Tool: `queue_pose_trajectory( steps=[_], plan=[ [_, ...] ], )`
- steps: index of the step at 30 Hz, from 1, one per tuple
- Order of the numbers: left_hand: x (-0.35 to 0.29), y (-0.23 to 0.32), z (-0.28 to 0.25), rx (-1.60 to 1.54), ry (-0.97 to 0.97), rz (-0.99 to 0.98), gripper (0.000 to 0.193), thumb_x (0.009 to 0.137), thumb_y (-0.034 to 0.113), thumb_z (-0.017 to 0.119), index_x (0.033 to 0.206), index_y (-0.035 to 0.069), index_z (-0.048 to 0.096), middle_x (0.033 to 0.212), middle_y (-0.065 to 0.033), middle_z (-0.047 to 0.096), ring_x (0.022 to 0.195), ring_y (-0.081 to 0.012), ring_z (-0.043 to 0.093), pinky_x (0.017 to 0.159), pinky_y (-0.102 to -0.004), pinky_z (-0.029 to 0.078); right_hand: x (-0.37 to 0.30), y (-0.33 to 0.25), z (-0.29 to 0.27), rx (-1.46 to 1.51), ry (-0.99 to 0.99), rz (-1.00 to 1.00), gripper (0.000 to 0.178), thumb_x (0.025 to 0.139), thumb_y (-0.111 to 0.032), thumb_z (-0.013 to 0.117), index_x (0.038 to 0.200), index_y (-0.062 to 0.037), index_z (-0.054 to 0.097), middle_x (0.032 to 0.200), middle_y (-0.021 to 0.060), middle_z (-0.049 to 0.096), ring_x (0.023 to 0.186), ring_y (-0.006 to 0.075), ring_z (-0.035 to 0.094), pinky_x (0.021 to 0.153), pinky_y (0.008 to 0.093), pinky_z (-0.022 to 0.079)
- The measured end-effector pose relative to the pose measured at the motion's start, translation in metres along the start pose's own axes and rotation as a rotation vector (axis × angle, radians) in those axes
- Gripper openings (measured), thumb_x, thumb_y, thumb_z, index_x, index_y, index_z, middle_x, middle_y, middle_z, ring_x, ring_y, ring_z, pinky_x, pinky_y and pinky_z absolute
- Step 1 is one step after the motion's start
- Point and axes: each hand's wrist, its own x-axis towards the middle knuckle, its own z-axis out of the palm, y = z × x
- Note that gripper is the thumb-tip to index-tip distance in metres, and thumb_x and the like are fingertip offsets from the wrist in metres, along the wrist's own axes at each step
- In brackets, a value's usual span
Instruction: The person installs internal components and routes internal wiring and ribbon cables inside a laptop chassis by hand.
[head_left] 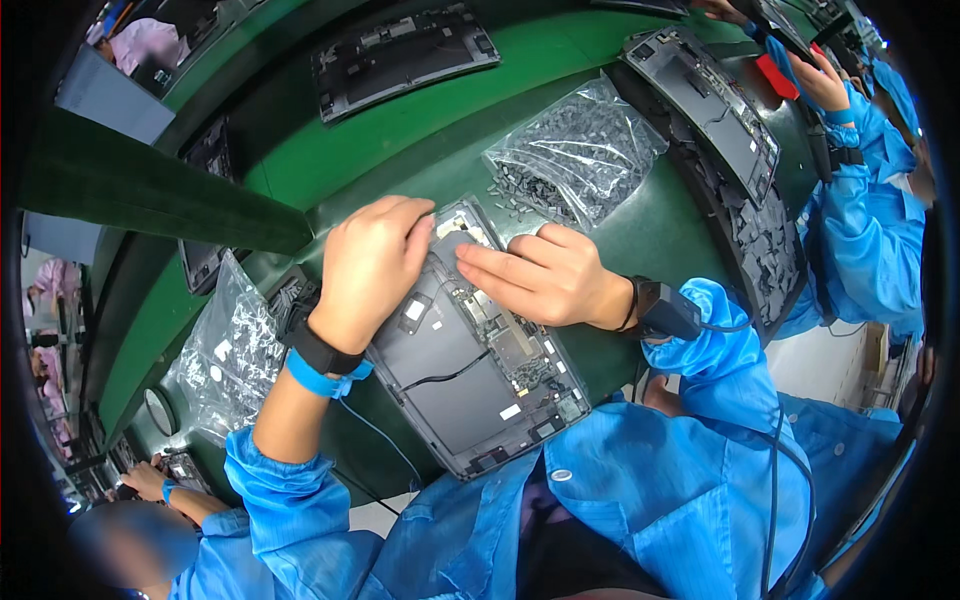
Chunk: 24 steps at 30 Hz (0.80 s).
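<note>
Laptop chassis [445,345] lies uncovered (dark grey).

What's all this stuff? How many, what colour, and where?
Table: 1, green, middle
Beam: 1, dark green, left
Middle device: 1, grey, centre, opened
Far device: 1, dark, top, opened
Right device: 1, grey, upper right, opened
Left device: 1, dark, partly behind beam
Bag of dark pieces: 1, clear, above centre
Bag of silvery pieces: 1, clear, left
Tray of pieces: 1, black, right
Red thing: 1, red, upper right
People: several, blue or pink clothes, edges
Sleeves: 2, blue, lower half
Wristband: 1, blue, left wrist
Left hand: 1, bare, at middle device
Right hand: 1, bare, over middle device
</note>
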Motion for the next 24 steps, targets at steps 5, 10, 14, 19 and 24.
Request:
queue_pose_trajectory(
  steps=[5,10,14,19,24],
  plan=[
    [0.005,0.003,0.012,0.13,-0.041,0.072,0.014,0.085,0.013,0.066,0.095,0.004,0.071,0.091,-0.0117,0.07,0.082,-0.0309,0.067,0.07,-0.0391,0.053,-0.006,-0.001,-0.001,0.023,0.018,0.028,0.022,0.071,-0.014,0.067,0.092,-0.0098,0.073,0.107,-0.0006,0.07,0.062,0.0081,0.05,0.052,0.024,0.034],
    [0.003,-0.001,0.017,0.178,-0.043,0.126,0.016,0.085,0.013,0.067,0.098,0.003,0.071,0.091,-0.0135,0.07,0.08,-0.0315,0.068,0.07,-0.0378,0.054,-0.008,0.0,-0.008,0.025,-0.004,0.054,0.029,0.07,-0.013,0.065,0.098,-0.0081,0.074,0.108,0.0009,0.072,0.062,0.008,0.053,0.052,0.0226,0.037],
    [0.001,0.002,0.006,-0.003,0.038,0.021,0.019,0.085,0.009,0.066,0.102,0.001,0.071,0.094,-0.0166,0.071,0.082,-0.0327,0.069,0.073,-0.0357,0.055,-0.005,0.0,-0.006,0.0,0.017,0.084,0.03,0.07,-0.014,0.065,0.099,-0.0083,0.074,0.108,0.0008,0.071,0.062,0.0086,0.053,0.052,0.0229,0.036],
    [-0.004,0.0,0.005,-0.041,0.063,-0.012,0.017,0.085,0.006,0.065,0.099,-0.001,0.071,0.095,-0.0174,0.071,0.083,-0.0328,0.069,0.074,-0.0353,0.055,0.003,-0.001,0.005,-0.046,-0.017,0.126,0.027,0.071,-0.014,0.066,0.096,-0.0089,0.074,0.106,-0.0004,0.071,0.062,0.0095,0.051,0.053,0.0245,0.036],
    [-0.009,-0.001,0.001,-0.104,0.039,-0.075,0.017,0.085,0.006,0.065,0.1,-0.001,0.071,0.095,-0.0178,0.071,0.085,-0.0337,0.069,0.077,-0.036,0.055,0.008,-0.007,0.008,-0.035,-0.108,0.17,0.024,0.072,-0.017,0.064,0.094,-0.0078,0.071,0.103,0.0002,0.068,0.064,0.0124,0.053,0.059,0.0286,0.041]
  ],
)
